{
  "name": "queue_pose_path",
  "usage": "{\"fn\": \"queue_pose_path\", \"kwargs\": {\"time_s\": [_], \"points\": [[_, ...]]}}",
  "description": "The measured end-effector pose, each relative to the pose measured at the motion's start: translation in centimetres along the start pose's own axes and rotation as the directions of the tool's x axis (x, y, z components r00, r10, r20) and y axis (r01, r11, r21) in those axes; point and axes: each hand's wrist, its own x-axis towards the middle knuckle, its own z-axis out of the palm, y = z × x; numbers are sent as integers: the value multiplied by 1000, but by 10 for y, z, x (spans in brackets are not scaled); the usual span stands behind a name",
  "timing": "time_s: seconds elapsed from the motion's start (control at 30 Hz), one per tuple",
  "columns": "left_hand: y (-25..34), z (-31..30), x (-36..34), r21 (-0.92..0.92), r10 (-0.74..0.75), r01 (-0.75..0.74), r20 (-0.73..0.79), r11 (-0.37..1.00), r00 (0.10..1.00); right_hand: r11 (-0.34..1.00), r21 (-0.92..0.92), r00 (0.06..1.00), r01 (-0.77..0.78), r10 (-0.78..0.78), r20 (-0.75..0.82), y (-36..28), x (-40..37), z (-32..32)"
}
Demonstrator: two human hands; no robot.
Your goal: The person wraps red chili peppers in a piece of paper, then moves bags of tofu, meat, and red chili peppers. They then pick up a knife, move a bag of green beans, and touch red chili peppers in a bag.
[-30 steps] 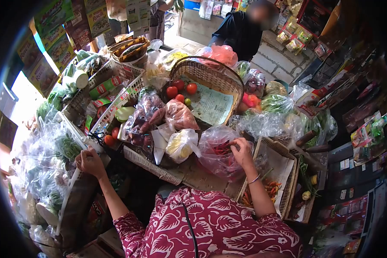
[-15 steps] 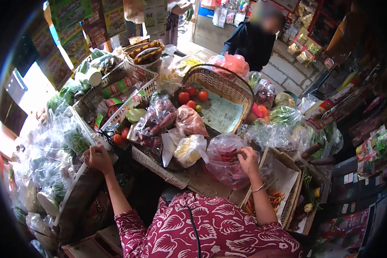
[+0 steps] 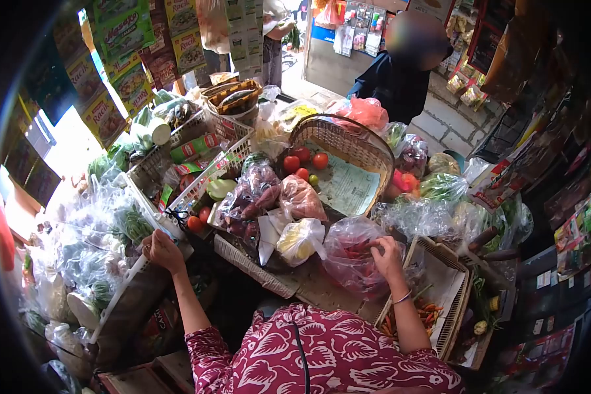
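Observation:
My left hand [image 3: 163, 251] is closed, its fingers curled at the rim of a white crate [image 3: 135, 272] heaped with bagged greens [image 3: 132, 223]. Whatever it may hold is hidden. On the other side, my right hand [image 3: 389, 257] reaches over an open clear plastic bag [image 3: 351, 272] of red chillies [image 3: 358, 251]. Its bent fingers are at the chillies, and what lies between the fingertips is too small to make out. Left of that bag sits a knotted bag with yellow contents [image 3: 299, 244].
A wicker basket [image 3: 389, 161] with several tomatoes [image 3: 291, 163] stands behind the bags. To the right is a rectangular basket [image 3: 463, 289] holding small orange chillies [image 3: 429, 316]. A person in dark clothing [image 3: 400, 85] is beyond the stall. Seasoning packets [image 3: 126, 39] hang at upper left.
The whole scene has shifted slightly right and down in view. My left hand stays at the crate rim, and my right hand remains at the chilli bag, its fingers lower toward the chillies.

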Motion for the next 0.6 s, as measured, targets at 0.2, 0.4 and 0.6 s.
{"fn": "queue_pose_path", "kwargs": {"time_s": [0.2,0.4,0.6], "points": [[3,1,1,-7,10,-10,-5,1000,1000,1000,4,1000,2,-2,-3,1,0,1],[0,-1,1,-37,-21,22,42,999,999,1000,18,1000,-3,4,-15,3,0,2],[4,-3,1,0,12,-12,35,1000,999,1000,17,1000,-13,13,-13,2,0,1]]}}
